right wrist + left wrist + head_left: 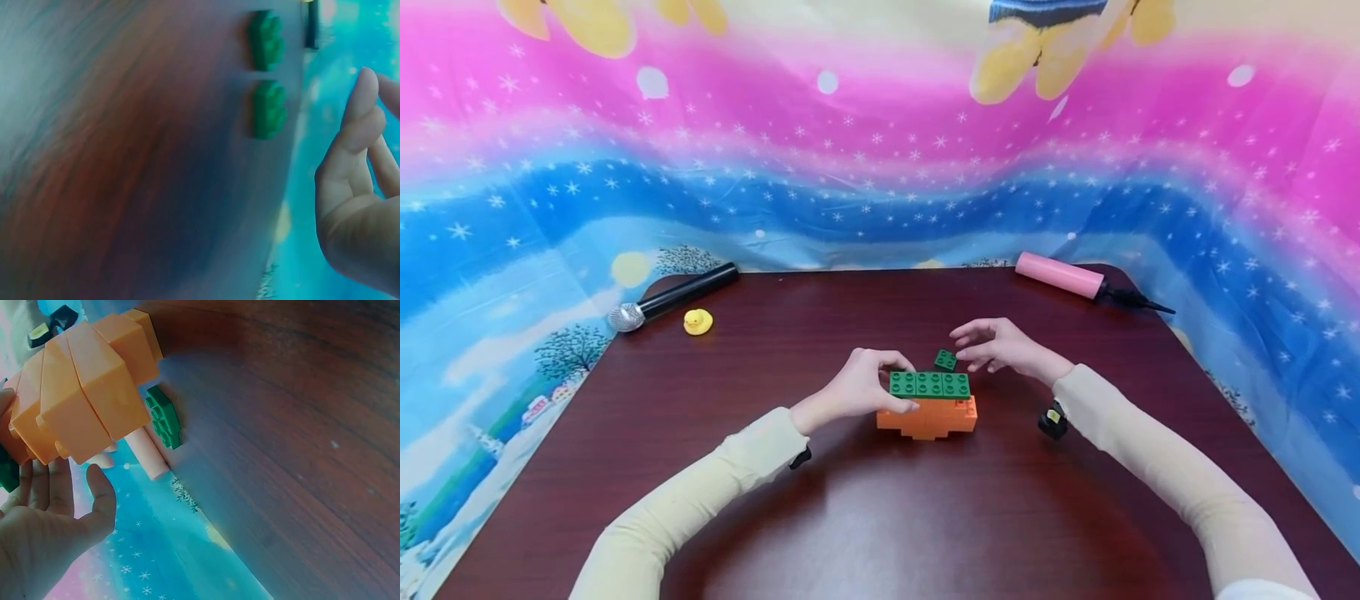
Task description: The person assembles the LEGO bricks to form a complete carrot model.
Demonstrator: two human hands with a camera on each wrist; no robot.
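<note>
A stepped build of orange toy bricks (927,418) stands on the table, narrower toward its bottom, with a row of green studded bricks (929,385) along its top. My left hand (857,385) holds its left end, thumb in front and fingers behind. Just behind the build lies a loose green brick (946,360). To the right of that brick, my right hand (1003,347) hovers with loosely bent fingers and nothing in them. The right wrist view, somewhat blurred, has two loose green bricks (267,110) on the table.
A black microphone (688,287) and a yellow rubber duck (698,322) lie at the back left of the dark wooden table (790,533). At the back right is a pink hand pump (1060,275) with a black nozzle. A patterned cloth (880,183) hangs behind.
</note>
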